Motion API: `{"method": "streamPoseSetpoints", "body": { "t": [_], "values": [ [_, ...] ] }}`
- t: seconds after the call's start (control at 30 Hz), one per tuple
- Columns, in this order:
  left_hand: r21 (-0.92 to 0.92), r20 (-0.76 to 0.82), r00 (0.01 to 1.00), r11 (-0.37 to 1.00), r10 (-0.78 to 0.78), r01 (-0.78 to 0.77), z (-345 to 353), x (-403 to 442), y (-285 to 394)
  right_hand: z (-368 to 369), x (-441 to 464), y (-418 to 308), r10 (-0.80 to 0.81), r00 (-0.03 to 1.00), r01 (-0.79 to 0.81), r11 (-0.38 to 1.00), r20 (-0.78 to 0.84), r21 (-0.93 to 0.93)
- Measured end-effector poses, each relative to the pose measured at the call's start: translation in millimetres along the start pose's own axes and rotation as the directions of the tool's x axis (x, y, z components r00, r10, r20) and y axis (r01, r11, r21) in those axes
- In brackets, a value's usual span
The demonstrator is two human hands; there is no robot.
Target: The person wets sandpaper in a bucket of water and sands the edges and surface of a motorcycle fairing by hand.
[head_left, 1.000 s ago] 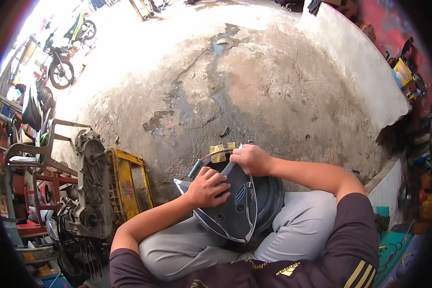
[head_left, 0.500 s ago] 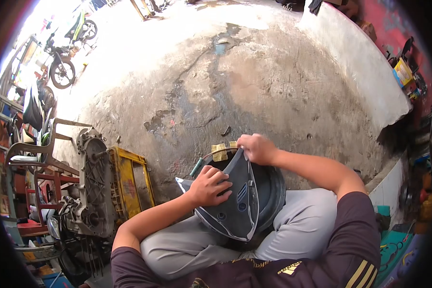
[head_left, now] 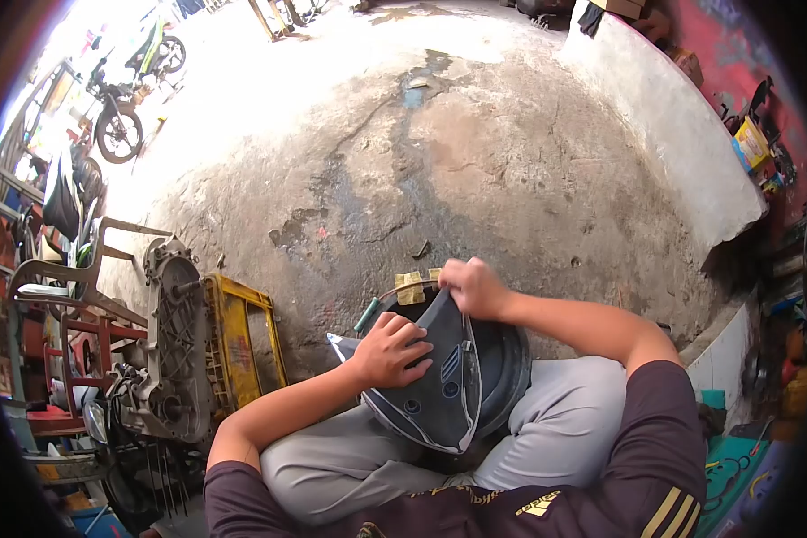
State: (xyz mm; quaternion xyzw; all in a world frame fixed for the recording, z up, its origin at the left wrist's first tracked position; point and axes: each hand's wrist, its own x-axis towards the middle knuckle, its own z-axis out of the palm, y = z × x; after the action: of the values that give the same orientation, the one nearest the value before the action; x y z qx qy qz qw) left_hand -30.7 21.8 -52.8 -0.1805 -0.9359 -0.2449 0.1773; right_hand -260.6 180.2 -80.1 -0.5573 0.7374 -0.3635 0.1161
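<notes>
A dark grey cover (head_left: 439, 372) with white-edged seams and small round and striped markings lies across my lap. It lies over a round black tub-like piece (head_left: 504, 363), whose exact kind I cannot make out. My left hand (head_left: 393, 350) rests on the cover's left part, its fingers spread and slightly bent. At the top corner, my right hand (head_left: 475, 287) is closed on the cover's edge and holds it raised. Just beyond are yellowish tape patches (head_left: 410, 288) and a thin handle with a green grip (head_left: 366, 314).
To the left stand a yellow crate (head_left: 251, 336), a metal engine casing (head_left: 177, 332) and a plastic chair (head_left: 63, 269). A motorcycle wheel (head_left: 119, 134) shows farther back. On the right runs a low white wall (head_left: 663, 134), with a green surface (head_left: 735, 471) nearer me.
My right hand has shifted slightly left and down with the cover's edge. My left hand stays in nearly the same place on the cover.
</notes>
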Motion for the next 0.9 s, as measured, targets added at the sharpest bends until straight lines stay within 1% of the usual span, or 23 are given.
{"method": "streamPoseSetpoints", "body": {
  "t": [0.03,0.07,0.1,0.17,0.2,0.23,0.3,0.33,0.37,0.43,0.47,0.5,0.57,0.6,0.63,0.7,0.73,0.77,0.83,0.87,0.9],
  "values": [
    [-0.005,-0.001,1.000,1.000,-0.003,0.003,-0.5,0.7,-0.3,-4.0,3.1,0.9,0.046,0.999,-0.046,0.999,-0.009,-0.021],
    [-0.004,-0.005,1.000,1.000,0.003,-0.003,0.0,0.8,-0.7,-7.6,5.7,3.2,0.091,0.996,-0.091,0.996,-0.009,-0.002],
    [-0.003,-0.006,1.000,1.000,0.008,-0.008,0.9,0.4,-0.9,-5.0,0.7,0.3,0.100,0.995,-0.100,0.995,-0.001,0.000],
    [-0.006,0.001,1.000,1.000,0.008,-0.008,0.2,1.5,-0.8,-2.1,-4.5,-13.9,0.054,0.998,-0.055,0.997,0.007,0.057],
    [-0.006,0.005,1.000,1.000,0.005,-0.005,-0.1,2.0,-1.1,-2.2,-7.3,-18.4,-0.043,0.997,0.039,0.998,0.060,0.057],
    [-0.005,0.009,1.000,1.000,0.002,-0.002,-0.2,0.8,-0.8,-0.3,-8.1,-14.2,-0.039,0.997,0.035,0.997,0.059,0.063],
    [-0.001,0.020,1.000,1.000,-0.002,0.002,-0.1,-0.2,0.1,-4.9,-3.3,2.5,-0.046,0.997,0.049,0.998,0.065,-0.049],
    [0.007,0.024,1.000,1.000,-0.005,0.005,-0.5,0.9,0.4,-8.1,0.9,8.7,0.042,0.998,-0.041,0.999,0.041,-0.026],
    [0.012,0.016,1.000,1.000,0.002,-0.002,-0.1,2.6,-0.5,-10.4,0.5,10.5,0.036,0.999,-0.035,0.999,0.037,-0.035],
    [0.004,0.009,1.000,1.000,0.011,-0.011,0.0,1.0,-0.9,-9.2,-4.5,3.9,-0.024,0.995,0.034,0.994,0.097,-0.101],
    [-0.008,-0.002,1.000,1.000,0.016,-0.016,-0.1,0.9,-1.4,-6.3,-7.7,-2.5,-0.104,0.989,0.110,0.993,0.106,-0.050],
    [-0.005,-0.008,1.000,1.000,0.011,-0.011,0.9,-0.2,-3.6,-8.4,-4.9,-0.9,-0.110,0.988,0.116,0.992,0.112,-0.050],
    [-0.009,-0.006,1.000,1.000,0.003,-0.004,0.5,0.5,-1.5,-13.5,-3.9,6.0,-0.199,0.961,0.226,0.965,0.190,-0.135],
    [0.000,0.006,1.000,1.000,0.005,-0.005,-0.8,1.3,-0.3,-10.9,-1.6,18.8,-0.144,0.981,0.158,0.981,0.131,-0.108],
    [-0.006,0.013,1.000,1.000,0.004,-0.004,1.1,-0.8,1.4,-11.1,-4.8,15.3,-0.136,0.982,0.150,0.983,0.130,-0.104],
    [-0.006,0.005,1.000,1.000,0.002,-0.002,1.7,-0.5,-1.5,-16.1,-3.9,8.5,-0.004,0.995,0.015,0.993,0.096,-0.121],
    [-0.002,0.009,1.000,1.000,0.004,-0.004,1.7,-1.3,-1.7,-12.8,-9.5,-2.4,-0.060,0.997,0.063,0.996,0.039,-0.061],
    [0.004,0.013,1.000,1.000,0.010,-0.010,1.5,-1.7,-2.2,-11.6,-9.5,-4.6,-0.063,0.998,0.065,0.996,0.031,-0.061],
    [-0.010,0.007,1.000,1.000,-0.006,0.007,2.3,-1.7,-1.4,-13.9,-9.8,-4.4,-0.187,0.972,0.200,0.977,0.145,-0.077],
    [-0.003,0.006,1.000,1.000,-0.010,0.010,1.7,-1.3,-0.7,-13.5,-7.8,5.1,-0.152,0.982,0.162,0.983,0.110,-0.090],
    [-0.002,-0.005,1.000,1.000,-0.016,0.016,1.6,-1.7,-0.5,-14.1,-6.0,10.4,-0.159,0.980,0.170,0.981,0.120,-0.093]
  ]
}}
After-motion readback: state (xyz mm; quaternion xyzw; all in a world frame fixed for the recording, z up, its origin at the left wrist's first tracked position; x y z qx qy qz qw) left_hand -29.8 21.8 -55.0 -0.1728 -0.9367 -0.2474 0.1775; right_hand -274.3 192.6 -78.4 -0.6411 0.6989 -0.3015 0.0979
